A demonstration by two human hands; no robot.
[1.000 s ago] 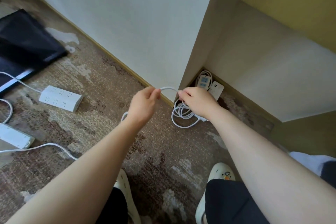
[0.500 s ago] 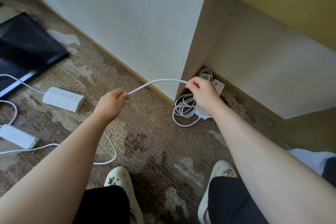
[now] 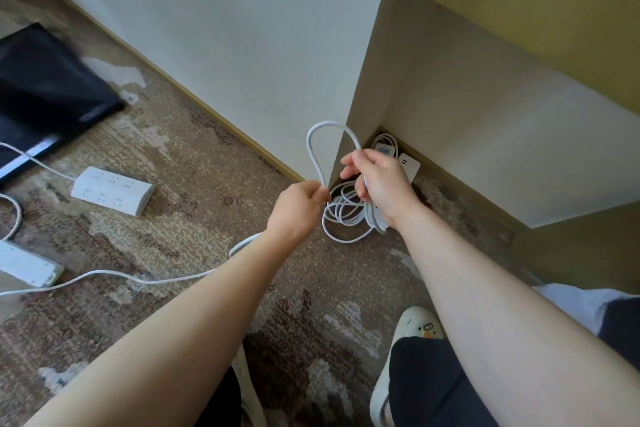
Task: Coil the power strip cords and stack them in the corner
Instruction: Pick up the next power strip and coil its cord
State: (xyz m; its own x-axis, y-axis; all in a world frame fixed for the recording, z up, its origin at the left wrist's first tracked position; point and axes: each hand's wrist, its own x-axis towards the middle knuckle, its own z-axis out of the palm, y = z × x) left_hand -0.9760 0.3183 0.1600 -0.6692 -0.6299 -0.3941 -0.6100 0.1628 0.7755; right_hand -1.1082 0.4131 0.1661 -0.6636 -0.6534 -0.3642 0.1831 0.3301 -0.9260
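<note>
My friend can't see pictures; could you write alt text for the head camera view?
Two bare hands form a loop in a white cord: the left hand pinches it, the right hand holds the gathered coils. Two more power strips lie on patterned carpet.

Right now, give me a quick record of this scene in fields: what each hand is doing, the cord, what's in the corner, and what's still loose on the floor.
left hand: left hand pinches the white cord
right hand: right hand grips the bundle of coils
cord: arches in a loop between the hands; its loose tail trails left over the carpet
corner: two power strips already set there
still loose: six-outlet strip and flat strip, cords uncoiled
other: dark panel at far left
</note>
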